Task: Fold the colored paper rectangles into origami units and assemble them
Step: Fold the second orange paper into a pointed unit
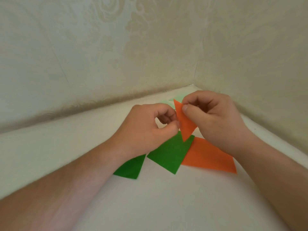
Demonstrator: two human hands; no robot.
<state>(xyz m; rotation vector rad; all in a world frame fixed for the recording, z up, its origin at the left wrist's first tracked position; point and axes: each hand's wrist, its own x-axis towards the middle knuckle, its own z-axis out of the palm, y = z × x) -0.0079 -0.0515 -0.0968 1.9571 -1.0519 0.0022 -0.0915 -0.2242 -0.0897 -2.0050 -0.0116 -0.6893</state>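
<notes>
Both hands meet above the far right part of a white table, holding one small folded orange paper unit between them. The unit is a narrow, flat, kite-like shape with sharp points at top and bottom, matte and crisply creased, held nearly upright off the surface. The right hand pinches its upper right edge between thumb and forefinger, the other fingers curled in behind. The left hand has its fingers curled, thumb and fingertips meeting at the unit's left edge; whether they actually grip the paper or only touch it is hard to tell.

Flat on the table below the hands lie three more sheets of thin, matte coloured paper. A dark green rectangle sits in the middle, turned diagonally. An orange rectangle lies just to its right, its left edge tucked beneath the green one. A second dark green piece lies to the left, partly covered by the left wrist. Farther off, behind the hands, a pale green scrap shows near the corner.

The table stands in a corner of walls covered in cream wallpaper with a faint embossed floral scroll. No writing is legible anywhere.
</notes>
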